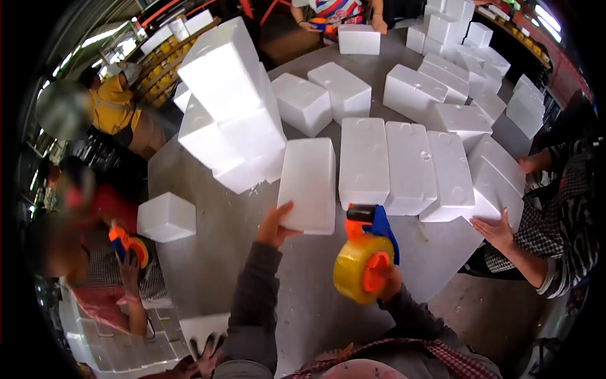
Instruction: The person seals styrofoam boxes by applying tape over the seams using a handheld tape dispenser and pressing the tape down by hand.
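Observation:
My left hand (276, 226) grips the lower left side of a white foam box (307, 183), thumb and fingers at its near end. In my right hand (390, 283) is a tape dispenser (367, 259) with a yellow roll, an orange hub and a blue and orange frame. The dispenser's black roller end points away from me, close to the near end of another white box (365, 161). More white boxes stand side by side to the right of it.
Stacked white boxes (237, 114) rise at the back left of the grey table (252, 287). A lone box (166, 217) sits at the left edge. A co-worker's hands (495, 232) touch boxes at the right. Another person at the left holds a tape dispenser (128, 245).

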Demonstrator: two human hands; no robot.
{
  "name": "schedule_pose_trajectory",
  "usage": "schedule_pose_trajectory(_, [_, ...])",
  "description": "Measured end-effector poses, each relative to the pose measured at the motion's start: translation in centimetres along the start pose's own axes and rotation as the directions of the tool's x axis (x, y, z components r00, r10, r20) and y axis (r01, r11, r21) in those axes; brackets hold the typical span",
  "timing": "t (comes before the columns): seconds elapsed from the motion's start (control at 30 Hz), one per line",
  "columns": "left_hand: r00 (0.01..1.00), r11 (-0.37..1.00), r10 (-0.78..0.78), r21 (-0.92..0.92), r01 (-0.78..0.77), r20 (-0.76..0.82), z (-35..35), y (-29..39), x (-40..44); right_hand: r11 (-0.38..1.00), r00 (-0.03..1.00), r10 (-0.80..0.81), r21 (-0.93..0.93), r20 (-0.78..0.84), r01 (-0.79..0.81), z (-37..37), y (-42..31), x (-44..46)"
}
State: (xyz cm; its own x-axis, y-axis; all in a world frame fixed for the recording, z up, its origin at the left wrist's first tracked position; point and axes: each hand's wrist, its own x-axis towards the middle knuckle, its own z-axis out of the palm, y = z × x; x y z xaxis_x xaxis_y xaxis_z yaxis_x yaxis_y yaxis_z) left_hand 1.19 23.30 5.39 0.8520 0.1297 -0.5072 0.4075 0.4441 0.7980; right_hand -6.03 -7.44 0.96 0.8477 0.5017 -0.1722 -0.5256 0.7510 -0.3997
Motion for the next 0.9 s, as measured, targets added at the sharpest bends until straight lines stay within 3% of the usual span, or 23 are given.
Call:
schedule_pose_trajectory(0.1, [0.988,0.998,0.065,0.005,-0.065,-0.136,0.0,-4.1,-9.5,0.992,0.999,0.039,-0.116,-0.004,-0.04,-1.6,0.1,0.6])
schedule_pose_trajectory(0.17, [0.993,1.0,0.029,0.005,-0.029,-0.116,-0.8,-7.9,-14.4,0.976,0.996,0.086,-0.2,-0.004,-0.085,-2.2,-0.2,0.2])
schedule_pose_trajectory(0.27, [0.981,0.988,0.014,-0.151,-0.043,-0.191,5.8,-12.7,-20.9,0.944,0.982,0.187,-0.276,0.001,-0.179,-3.1,-1.3,-1.4])
schedule_pose_trajectory(0.3, [0.963,0.977,-0.029,-0.213,-0.03,-0.268,8.7,-15.1,-22.3,0.967,0.968,0.249,-0.043,-0.018,-0.25,-3.3,-2.0,-2.0])
schedule_pose_trajectory(0.43, [0.929,0.941,-0.1,-0.336,-0.028,-0.355,14.4,-19.1,-24.7,0.863,0.877,0.473,-0.24,0.08,-0.444,-4.3,-6.5,-1.7])
schedule_pose_trajectory(0.47, [0.945,0.979,0.019,-0.186,-0.084,-0.328,13.1,-20.3,-24.9,0.853,0.871,0.484,-0.263,0.08,-0.45,-3.3,-7.5,-2.4])
schedule_pose_trajectory(0.5, [0.946,0.987,0.137,-0.037,-0.154,-0.295,11.8,-21.5,-25.2,0.847,0.932,0.353,-0.451,0.084,-0.281,-0.8,-8.8,-3.0])
schedule_pose_trajectory(0.53, [0.859,0.969,0.244,0.086,-0.23,-0.451,11.2,-20.2,-25.6,0.783,0.966,0.222,-0.614,0.133,-0.096,1.6,-9.8,-3.9])
schedule_pose_trajectory(0.57, [0.734,0.938,0.347,0.222,-0.267,-0.584,11.0,-18.7,-26.0,0.771,0.958,0.244,-0.629,0.149,-0.098,4.0,-10.4,-5.1])
schedule_pose_trajectory(0.63, [0.904,0.93,0.304,-0.113,-0.351,-0.301,12.0,-13.4,-28.2,0.46,0.936,0.057,-0.841,0.348,0.285,7.4,-10.6,-8.3])
schedule_pose_trajectory(0.67, [0.953,0.922,0.275,-0.245,-0.298,-0.125,12.3,-11.5,-28.1,0.357,0.912,-0.032,-0.848,0.408,0.391,7.8,-10.2,-9.3])
schedule_pose_trajectory(0.7, [0.961,0.905,0.267,-0.36,-0.227,0.065,12.6,-10.0,-27.9,0.351,0.906,-0.007,-0.848,0.422,0.398,8.4,-10.2,-9.9])
schedule_pose_trajectory(0.73, [0.958,0.896,0.284,-0.372,-0.245,0.052,13.1,-9.1,-28.1,-0.004,0.764,0.011,-0.764,0.646,0.646,9.0,-10.2,-10.4])
schedule_pose_trajectory(0.77, [0.968,0.882,0.241,-0.43,-0.192,0.063,13.5,-8.3,-28.1,-0.339,0.579,0.114,-0.516,0.807,0.787,9.7,-10.4,-11.0])
schedule_pose_trajectory(0.83, [0.976,0.863,0.205,-0.485,-0.143,0.077,13.1,-8.4,-27.8,-0.375,0.586,0.134,-0.507,0.799,0.776,10.6,-10.2,-12.7])
schedule_pose_trajectory(0.9, [0.929,0.87,0.298,-0.462,-0.17,0.22,11.6,-9.7,-26.5,-0.327,0.725,0.091,-0.667,0.682,0.669,10.3,-9.8,-13.8])
